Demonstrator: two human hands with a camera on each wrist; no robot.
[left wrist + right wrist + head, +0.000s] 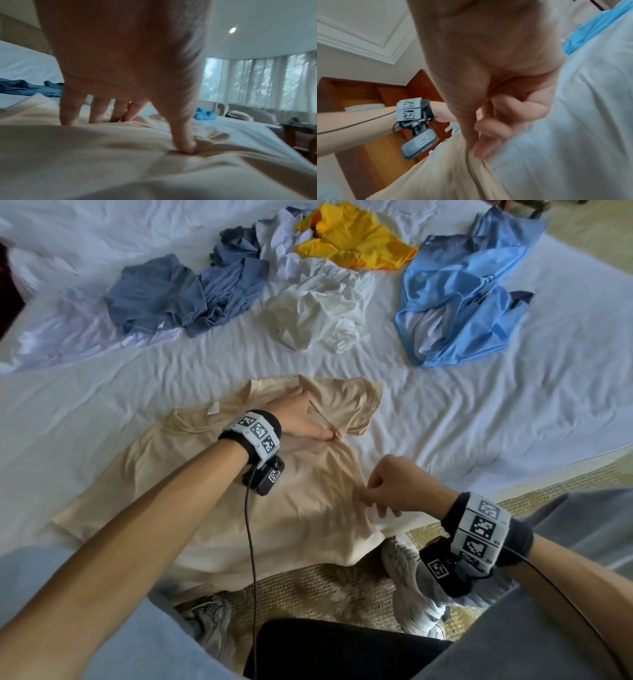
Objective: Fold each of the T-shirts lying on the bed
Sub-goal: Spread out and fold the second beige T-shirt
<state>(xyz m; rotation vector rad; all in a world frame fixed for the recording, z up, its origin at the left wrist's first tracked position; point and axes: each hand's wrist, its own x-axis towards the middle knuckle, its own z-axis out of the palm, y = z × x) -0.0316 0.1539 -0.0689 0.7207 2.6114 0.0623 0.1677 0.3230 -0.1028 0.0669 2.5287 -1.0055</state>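
Beige T-shirt (212, 491) spread at bed's (496, 419) near edge; left hand (301, 419) pressing flat near sleeve; right hand (400, 484) pinching side hem.

The left hand (126, 65) fills the upper middle of the view, seen from the palm side. Its fingers (68, 111) are straight and spread, and the tips press down on the beige T-shirt (85, 162). The thumb (184, 136) pushes into the cloth and makes a small dent with wrinkles around it. Behind, on the white bed (20, 65), lies a dark blue garment (25, 88) at the left and a light blue garment (205, 115) at the right. Far right are curtained windows (257, 81) and a ceiling lamp (232, 30).
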